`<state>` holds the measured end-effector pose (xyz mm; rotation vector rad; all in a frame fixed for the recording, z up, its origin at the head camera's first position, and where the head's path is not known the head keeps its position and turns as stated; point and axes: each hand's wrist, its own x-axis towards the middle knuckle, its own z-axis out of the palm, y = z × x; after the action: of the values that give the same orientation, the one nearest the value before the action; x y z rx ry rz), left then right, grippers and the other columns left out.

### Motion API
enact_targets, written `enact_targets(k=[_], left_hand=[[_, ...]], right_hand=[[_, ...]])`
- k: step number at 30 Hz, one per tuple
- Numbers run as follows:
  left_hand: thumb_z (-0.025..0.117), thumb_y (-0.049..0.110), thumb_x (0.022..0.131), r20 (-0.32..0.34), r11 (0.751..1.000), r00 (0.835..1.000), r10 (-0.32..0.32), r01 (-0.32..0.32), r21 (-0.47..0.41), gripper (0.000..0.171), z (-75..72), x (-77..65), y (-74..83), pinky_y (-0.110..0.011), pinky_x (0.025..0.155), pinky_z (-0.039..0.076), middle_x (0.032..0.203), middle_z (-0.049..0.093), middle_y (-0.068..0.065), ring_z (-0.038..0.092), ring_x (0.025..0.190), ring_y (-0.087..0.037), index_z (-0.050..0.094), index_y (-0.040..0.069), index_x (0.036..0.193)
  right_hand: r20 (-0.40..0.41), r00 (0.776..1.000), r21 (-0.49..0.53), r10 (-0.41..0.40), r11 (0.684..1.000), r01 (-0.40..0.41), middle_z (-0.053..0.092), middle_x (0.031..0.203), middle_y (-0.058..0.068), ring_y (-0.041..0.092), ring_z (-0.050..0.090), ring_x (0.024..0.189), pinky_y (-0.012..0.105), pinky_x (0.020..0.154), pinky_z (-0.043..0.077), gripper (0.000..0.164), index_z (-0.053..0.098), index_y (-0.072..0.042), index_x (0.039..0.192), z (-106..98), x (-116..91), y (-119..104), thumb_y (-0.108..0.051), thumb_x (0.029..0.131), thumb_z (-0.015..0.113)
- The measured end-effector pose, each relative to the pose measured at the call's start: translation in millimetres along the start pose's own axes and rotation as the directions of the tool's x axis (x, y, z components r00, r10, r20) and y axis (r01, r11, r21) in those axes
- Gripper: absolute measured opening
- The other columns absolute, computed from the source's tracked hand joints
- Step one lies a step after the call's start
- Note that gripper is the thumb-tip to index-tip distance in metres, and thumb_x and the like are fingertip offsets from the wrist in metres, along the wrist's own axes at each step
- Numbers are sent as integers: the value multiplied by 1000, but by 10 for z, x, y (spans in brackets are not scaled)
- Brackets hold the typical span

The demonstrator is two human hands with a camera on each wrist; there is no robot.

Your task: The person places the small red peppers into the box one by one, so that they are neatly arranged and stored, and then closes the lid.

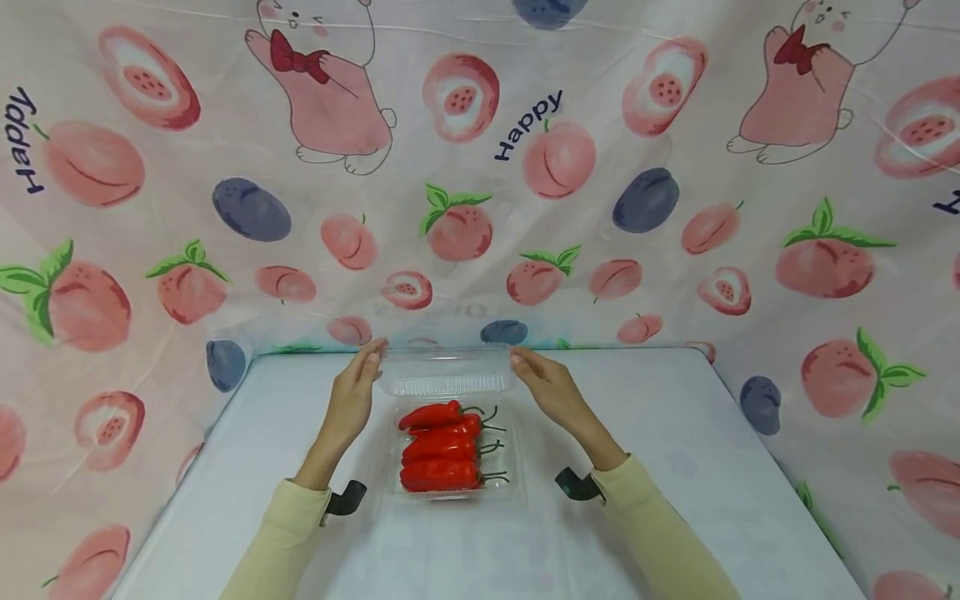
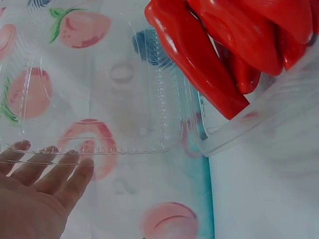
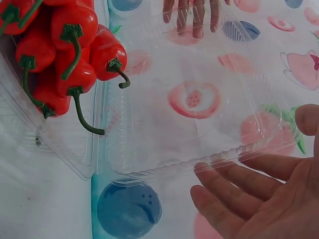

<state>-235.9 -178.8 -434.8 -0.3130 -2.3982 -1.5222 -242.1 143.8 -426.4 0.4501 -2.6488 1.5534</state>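
Observation:
Several glossy red peppers [image 1: 441, 450] with green stems lie side by side in the base of a clear plastic clamshell box [image 1: 393, 454]. Its transparent lid [image 1: 450, 383] is raised on the far side, hinged to the base. At the lid's left edge is my left hand [image 1: 352, 396], its fingers [image 2: 75, 184] extended and touching the rim. On the opposite edge my right hand [image 1: 553, 398] touches the lid with nearly straight fingers [image 3: 244, 184], thumb apart from it. In the right wrist view, the other hand's fingertips show through the far side of the lid [image 3: 164, 94].
The box stands on a white table [image 1: 300, 417]. A cloth [image 1: 480, 167] printed with peaches and rabbits hangs behind the table's far edge and along its sides. Dark wrist-worn mounts [image 1: 347, 498] stick out inward from both sleeves.

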Motion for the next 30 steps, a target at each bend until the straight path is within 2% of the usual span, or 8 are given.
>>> enact_targets(k=[6,12,19,25,30], left_hand=[[35,41,106,1,998,1000,-28,28,47,49,-27,-78,27,-57,108,42,144,54,-15,58,124,-41,46,15,147],[34,39,106,13,995,1000,-27,26,101,49,-24,-151,59,-58,111,39,147,52,-13,53,131,-37,44,14,147],[30,40,107,37,981,999,-27,20,194,51,-12,-221,102,-61,110,39,149,49,-14,51,132,-39,39,15,150],[30,41,107,49,972,997,-55,42,232,53,-27,-275,104,-61,109,40,146,50,-19,53,130,-41,38,13,151],[31,42,106,74,968,996,-57,37,249,54,-57,-333,82,-60,109,40,145,52,-19,53,131,-40,39,11,150]], right_hand=[[12,1000,-12,18,1000,-18,53,147,8,30,51,135,53,112,41,61,49,-10,145,-9,-64,-38,-52,101,43],[-7,999,-23,41,999,-41,53,146,11,32,51,135,53,112,41,62,50,-7,144,16,-117,-60,-52,100,44],[4,999,-63,37,997,-37,53,146,12,34,56,130,54,107,45,60,47,-8,146,30,-169,-71,-49,101,45],[20,998,-56,52,997,-50,52,147,13,36,57,129,55,104,48,61,44,-8,148,46,-229,-90,-48,102,44],[32,998,-61,57,997,-55,52,147,12,36,58,127,54,102,49,61,43,-9,149,57,-279,-84,-48,102,45]])
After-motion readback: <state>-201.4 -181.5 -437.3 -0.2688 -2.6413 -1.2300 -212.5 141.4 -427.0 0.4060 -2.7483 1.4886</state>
